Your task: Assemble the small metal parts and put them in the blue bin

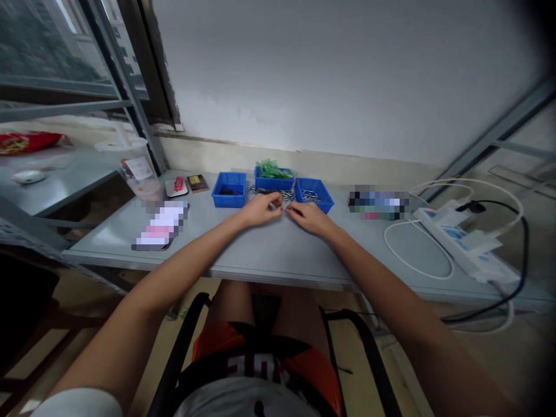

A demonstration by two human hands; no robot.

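Note:
My left hand (263,209) and my right hand (310,217) face each other just above the table (278,249), a small gap between them. Both have their fingers curled into a pinch; whatever they hold is too small to make out. Right behind them lies a loose pile of thin metal pieces (278,193), like screws or pins. A blue bin (230,201) on the left holds small dark parts. The right blue bin (324,202), beside my right hand, contains silvery metal pieces. Green plastic packets (273,169) fill the back blue bin (274,182).
At the left are a phone (161,226), a lidded drink cup (138,171), a small white dish (172,187) with a red item and a dark card (198,183). A blurred object (377,202) and a power strip (467,246) with looping cables lie right. A wall stands behind.

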